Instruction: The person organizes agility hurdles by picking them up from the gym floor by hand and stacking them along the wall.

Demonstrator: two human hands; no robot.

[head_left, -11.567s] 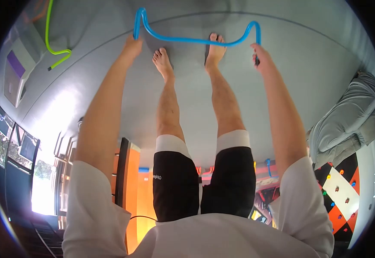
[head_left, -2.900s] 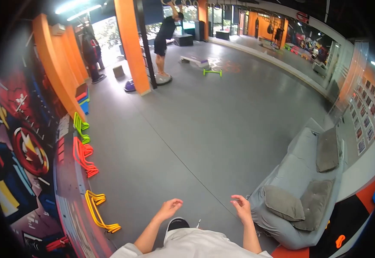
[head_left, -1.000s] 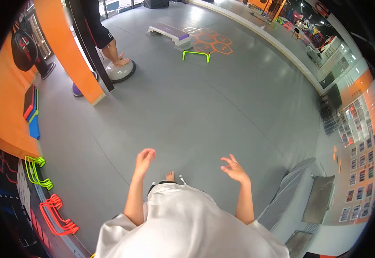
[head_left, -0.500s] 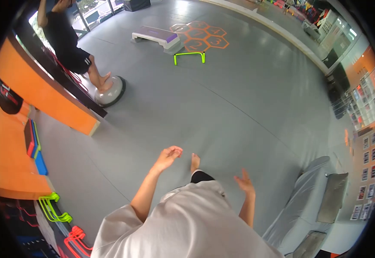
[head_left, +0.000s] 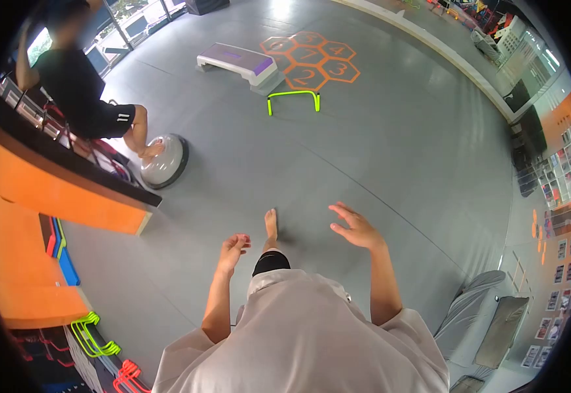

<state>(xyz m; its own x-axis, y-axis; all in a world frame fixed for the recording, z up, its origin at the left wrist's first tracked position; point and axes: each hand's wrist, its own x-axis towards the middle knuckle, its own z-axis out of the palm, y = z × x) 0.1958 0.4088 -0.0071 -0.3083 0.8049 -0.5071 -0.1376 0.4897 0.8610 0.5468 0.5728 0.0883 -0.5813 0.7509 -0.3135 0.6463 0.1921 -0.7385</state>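
Note:
Low in front of my shirt, my left hand [head_left: 234, 252] is raised over the grey floor, its fingers loosely curled and apart with nothing seen in them. My right hand [head_left: 356, 226] is held up on the other side, fingers spread and holding nothing. Between and below them one bare foot [head_left: 271, 224] shows on the floor. Farther ahead stands a small green hurdle [head_left: 294, 93], near a grey and purple step platform [head_left: 239, 60] and orange numbered hexagons [head_left: 308, 56] on the floor. Neither hand touches any object.
Another person [head_left: 76, 78] stands with a foot on a half-ball balance trainer [head_left: 164, 162] at the left, behind an orange pillar [head_left: 62, 190]. Green hurdles [head_left: 91, 334] and red hurdles [head_left: 128, 376] are stacked lower left. A grey sofa [head_left: 472, 314] is at the lower right.
The blue bar held in the oldest frame is no longer in my hands. Since half a second ago, my right hand has risen, my left hand has shifted left, and the hurdle appears slightly nearer.

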